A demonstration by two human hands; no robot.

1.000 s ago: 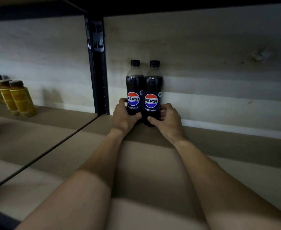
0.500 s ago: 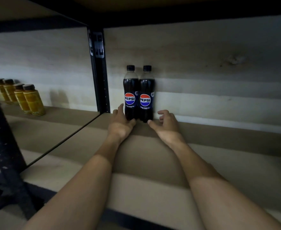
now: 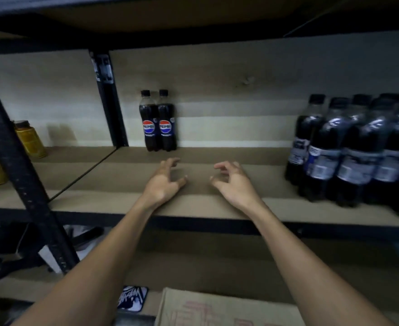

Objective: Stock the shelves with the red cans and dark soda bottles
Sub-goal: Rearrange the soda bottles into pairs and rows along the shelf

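two upright soda bottles [image 3: 151,135] beyond left grip [image 3: 164,183] and right grip [image 3: 231,182], both loosely curled, empty

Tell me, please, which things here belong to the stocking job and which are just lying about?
Job: the two Pepsi bottles at the back of the shelf; the group of dark bottles on the right; the left hand and right hand, both empty.
Lying about: the yellow bottles in the next bay; the cardboard box below.

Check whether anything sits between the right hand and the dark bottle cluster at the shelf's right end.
Nothing visible. Only bare shelf board lies between the right hand and the dark bottle cluster to its right.
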